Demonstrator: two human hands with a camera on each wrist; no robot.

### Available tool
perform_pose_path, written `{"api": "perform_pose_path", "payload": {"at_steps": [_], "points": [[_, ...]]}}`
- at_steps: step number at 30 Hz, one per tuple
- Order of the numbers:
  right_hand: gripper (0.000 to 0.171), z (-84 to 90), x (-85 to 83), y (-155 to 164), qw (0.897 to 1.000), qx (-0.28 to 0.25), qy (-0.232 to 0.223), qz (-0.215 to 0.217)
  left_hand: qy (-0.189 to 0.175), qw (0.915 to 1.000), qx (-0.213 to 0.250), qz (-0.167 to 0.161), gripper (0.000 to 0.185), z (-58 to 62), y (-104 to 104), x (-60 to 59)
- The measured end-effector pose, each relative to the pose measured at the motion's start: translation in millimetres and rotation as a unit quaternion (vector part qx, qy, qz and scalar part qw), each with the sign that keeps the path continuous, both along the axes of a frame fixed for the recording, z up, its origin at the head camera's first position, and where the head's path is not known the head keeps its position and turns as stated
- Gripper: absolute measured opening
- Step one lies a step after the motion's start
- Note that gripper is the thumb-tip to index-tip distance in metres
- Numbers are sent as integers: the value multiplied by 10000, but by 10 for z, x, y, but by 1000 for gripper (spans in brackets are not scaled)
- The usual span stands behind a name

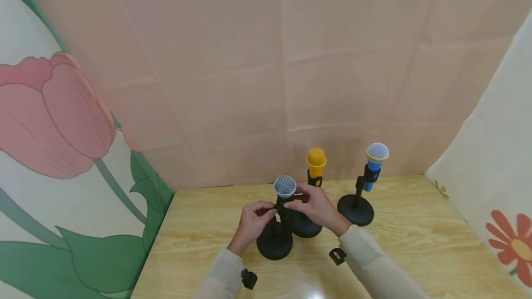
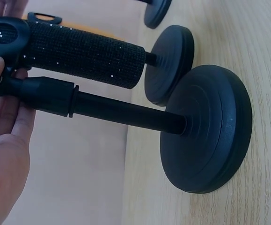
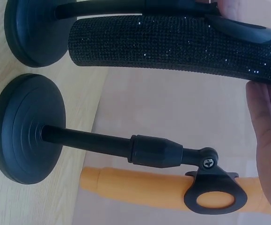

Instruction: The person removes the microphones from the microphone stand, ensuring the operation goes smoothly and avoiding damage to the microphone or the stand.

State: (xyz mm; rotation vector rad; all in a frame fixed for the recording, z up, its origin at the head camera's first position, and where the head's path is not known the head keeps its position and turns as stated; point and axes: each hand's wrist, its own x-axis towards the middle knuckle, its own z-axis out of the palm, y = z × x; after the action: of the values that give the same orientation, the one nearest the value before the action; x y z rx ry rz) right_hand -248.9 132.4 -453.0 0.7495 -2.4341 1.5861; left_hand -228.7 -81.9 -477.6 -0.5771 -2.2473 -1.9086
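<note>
Black glitter-covered mic with silver mesh head [image 1: 285,186] sat in the clip of the nearest black round-base stand [image 1: 275,242], front-centre on the light wood table [image 1: 415,243]. Head view: my left hand [image 1: 252,222] pinched the clip/stem joint from the left, and my right hand [image 1: 315,206] curled round the mic body just below the head. Behind it were the orange mic [image 1: 316,163] on its own stand and, further right, the blue mic w/ grey head [image 1: 376,160].

Left wrist view: fingers [image 2: 6,117] wrapped the stem collar [image 2: 46,96], glitter body [image 2: 86,54] above it, heavy base [image 2: 205,131] flat on the wood.

Right wrist view: fingers [image 3: 266,117] touched the glitter body [image 3: 172,44]; orange mic's ring clip [image 3: 215,190] just beside.

Risk, imo: pulling sideways could tip the stand into the orange one, as the bases were nearly touching; or the mic could slip out of a loose clip.
</note>
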Motion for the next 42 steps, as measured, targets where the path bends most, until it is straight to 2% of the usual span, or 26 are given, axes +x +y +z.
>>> {"api": "perform_pose_path", "payload": {"at_steps": [7,16,23,27,33,37,38,42], "points": [[40,-6,-22,-34,9999,-123,70,-5,-101,9999,-127,39,11,10,-14,0],[32,-14,-57,-10,9990,62,432,-135,122,9998,-170,-5,8,22,9,-29],[32,37,-68,37,9996,-20,242,-114,271,9994,-197,38,8,-260,34,-238],[32,48,-70,50,9998,-51,153,-75,379,9992,-99,-67,9,-302,16,-266],[31,38,-83,42,9998,-106,173,18,890,9958,-37,-208,11,-333,-24,-264],[32,40,-94,26,9996,-107,225,110,629,9978,-32,-190,10,-323,-40,-249],[32,43,-96,23,9996,-109,202,133,452,9988,-12,-171,10,-316,-42,-242],[33,62,-99,17,9997,-132,33,211,221,9997,-60,-121,9,-304,-48,-226]]}}
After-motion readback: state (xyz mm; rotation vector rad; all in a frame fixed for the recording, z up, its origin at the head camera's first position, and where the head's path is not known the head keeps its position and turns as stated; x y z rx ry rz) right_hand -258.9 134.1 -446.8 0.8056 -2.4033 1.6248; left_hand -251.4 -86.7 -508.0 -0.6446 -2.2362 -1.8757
